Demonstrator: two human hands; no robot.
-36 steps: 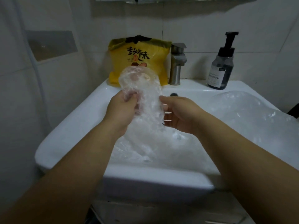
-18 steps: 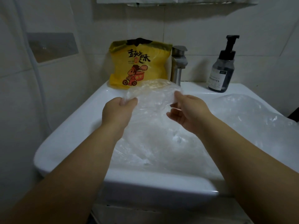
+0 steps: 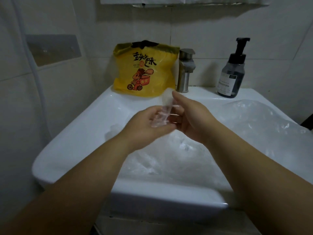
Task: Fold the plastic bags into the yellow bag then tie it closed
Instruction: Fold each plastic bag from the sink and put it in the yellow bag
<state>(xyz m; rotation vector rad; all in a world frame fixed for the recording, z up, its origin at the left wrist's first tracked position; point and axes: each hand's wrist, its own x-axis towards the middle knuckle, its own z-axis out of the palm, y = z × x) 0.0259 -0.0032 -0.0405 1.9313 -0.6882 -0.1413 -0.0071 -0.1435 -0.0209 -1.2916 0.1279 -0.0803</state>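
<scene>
A yellow bag [image 3: 145, 73] with a cartoon print stands upright at the back of the white sink [image 3: 84, 133], against the wall. Both my hands are over the basin, holding one clear plastic bag [image 3: 163, 112] squeezed into a narrow strip. My left hand [image 3: 147, 128] lies palm up under the strip, fingers curled on its lower end. My right hand [image 3: 191, 116] pinches its upper end, which sticks up near the yellow bag. More clear plastic bags [image 3: 169, 160] fill the basin, and a large one [image 3: 264, 122] lies on the sink's right side.
A steel tap [image 3: 185, 72] stands right of the yellow bag. A dark pump bottle [image 3: 232, 75] sits at the back right of the sink. Tiled walls close in on the left and behind. A shelf edge [image 3: 169, 2] runs overhead.
The clear bag was spread wide between my hands half a second ago. Now my hands have come together and the bag is folded into a narrow strip, held lower over the basin.
</scene>
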